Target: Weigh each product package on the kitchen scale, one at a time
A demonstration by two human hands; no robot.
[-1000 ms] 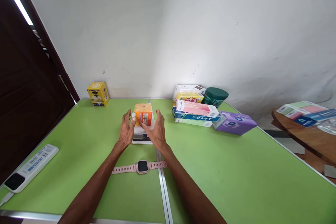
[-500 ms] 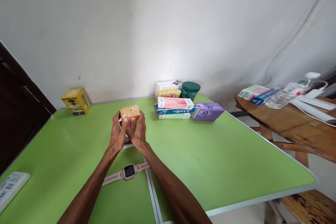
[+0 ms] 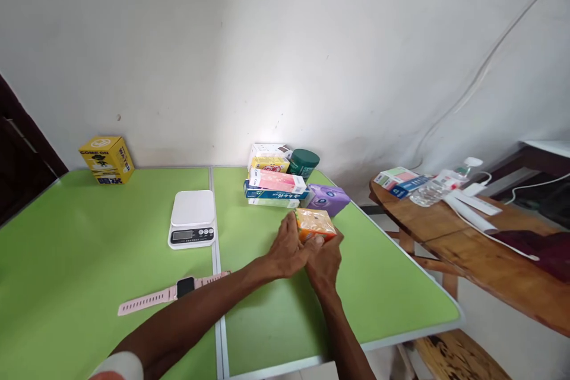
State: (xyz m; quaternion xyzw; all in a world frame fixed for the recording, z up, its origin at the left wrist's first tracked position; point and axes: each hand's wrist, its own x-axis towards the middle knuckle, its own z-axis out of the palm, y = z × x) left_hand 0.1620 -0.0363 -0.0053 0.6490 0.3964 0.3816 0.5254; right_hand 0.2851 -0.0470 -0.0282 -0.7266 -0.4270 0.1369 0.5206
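Note:
Between both hands is an orange plastic-wrapped tissue pack (image 3: 316, 222), held over the right half of the green table. My left hand (image 3: 289, 247) grips its left side, with the thumb across the near face. My right hand (image 3: 326, 258) wraps its right side and lower part. Just behind the pack stands a purple tissue pack (image 3: 328, 199). A white kitchen scale (image 3: 193, 211) with a black button panel lies bare to the left, and a pink-strapped smartwatch (image 3: 184, 287) lies nearer, partly behind my left forearm.
Against the wall are stacked toothpaste boxes (image 3: 276, 192), a dark green tub (image 3: 303, 161) and a yellow box (image 3: 107, 160) at the far left. A wooden side table (image 3: 449, 231) at right bears a plastic bottle (image 3: 439, 185) and cables.
Both hands have carried the orange pack from over the scale to the right, beside the purple pack. The scale is now uncovered. The view has shifted right.

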